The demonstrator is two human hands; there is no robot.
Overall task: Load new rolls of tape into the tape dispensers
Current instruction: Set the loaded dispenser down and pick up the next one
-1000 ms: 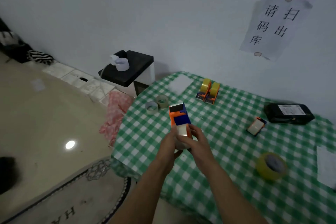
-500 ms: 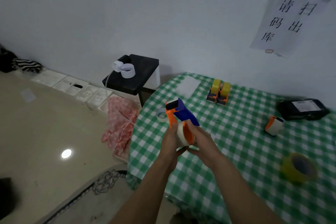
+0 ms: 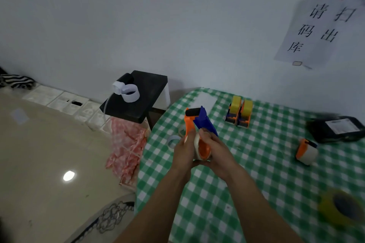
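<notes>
An orange and blue tape dispenser (image 3: 197, 120) is held up over the table's left edge, its black roller pointing away from me. A pale roll of tape (image 3: 201, 149) sits on its orange hub. My left hand (image 3: 182, 152) grips the dispenser's orange side from the left. My right hand (image 3: 217, 150) grips the blue side and the roll from the right. Two dispensers with yellow rolls (image 3: 240, 111) stand side by side further back. A fourth dispenser (image 3: 306, 151) with a white roll lies at the right. A yellow tape roll (image 3: 339, 210) lies near the right front.
The table wears a green checked cloth (image 3: 246, 173). Two small tape cores (image 3: 173, 141) lie by its left edge behind my left hand. A black parcel (image 3: 335, 129) lies at the far right. A black stool (image 3: 142, 97) with white paper rings stands left of the table.
The view has shifted left, so table things sit further right in frame. Both hands have tilted the dispenser, so its roll and hub now show between them.
</notes>
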